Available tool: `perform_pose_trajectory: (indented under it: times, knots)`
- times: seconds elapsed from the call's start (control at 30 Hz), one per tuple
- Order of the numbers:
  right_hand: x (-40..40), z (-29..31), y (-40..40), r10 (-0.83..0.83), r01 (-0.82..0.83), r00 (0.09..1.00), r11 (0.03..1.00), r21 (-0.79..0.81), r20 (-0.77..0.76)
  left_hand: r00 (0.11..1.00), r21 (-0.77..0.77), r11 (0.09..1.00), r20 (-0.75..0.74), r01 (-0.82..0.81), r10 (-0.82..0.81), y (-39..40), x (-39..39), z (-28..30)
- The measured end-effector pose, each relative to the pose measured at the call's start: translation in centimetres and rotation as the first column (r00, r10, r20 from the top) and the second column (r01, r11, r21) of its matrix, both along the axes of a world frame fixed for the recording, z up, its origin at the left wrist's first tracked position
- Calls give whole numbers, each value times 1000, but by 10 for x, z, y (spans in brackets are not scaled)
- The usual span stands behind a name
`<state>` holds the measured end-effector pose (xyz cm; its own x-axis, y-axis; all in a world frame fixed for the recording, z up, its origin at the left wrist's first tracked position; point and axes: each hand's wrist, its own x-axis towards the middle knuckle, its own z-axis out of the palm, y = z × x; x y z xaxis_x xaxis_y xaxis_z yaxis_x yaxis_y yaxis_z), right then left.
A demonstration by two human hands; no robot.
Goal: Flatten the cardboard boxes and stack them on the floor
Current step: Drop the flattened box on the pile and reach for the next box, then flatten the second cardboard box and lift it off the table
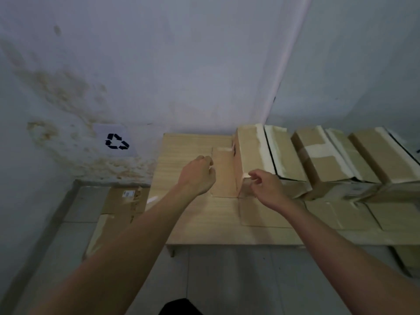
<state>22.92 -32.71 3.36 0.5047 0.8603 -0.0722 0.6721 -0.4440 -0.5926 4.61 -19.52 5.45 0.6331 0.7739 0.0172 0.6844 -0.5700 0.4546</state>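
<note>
My left hand [200,176] has its fingers curled round the flap edge of the nearest upright box [248,155] on the desk [193,212]. My right hand [264,188] pinches that box's near corner. Three upright boxes stand in a row toward three o'clock. One flattened stack [118,212] lies on the floor at nine o'clock.
</note>
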Motion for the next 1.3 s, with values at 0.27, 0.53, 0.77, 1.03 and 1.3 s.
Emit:
perform_pose_trajectory:
  times: [0.27, 0.53, 0.77, 1.03, 1.3]
  knots:
    - [99, -23, 4, -104, 103, 994, 995, 17, 43, 1000, -93, 995, 6, 24, -24, 19, 108, -31]
    - [196, -40, 33, -304, 287, 952, 933, -219, -48, 994, -240, 969, -77, 52, -72, 35, 208, -78]
    - [209, -62, 62, -313, 257, 930, 929, -265, -194, 973, -317, 942, -229, -110, 37, 48, 228, -104]
    - [169, -82, 90, -120, 81, 981, 968, -239, -153, 917, -189, 924, -292, -333, 271, 67, 186, -112]
    - [132, -79, 123, -47, 21, 993, 974, -226, -112, 902, -102, 916, -246, -387, 353, 88, 147, -119]
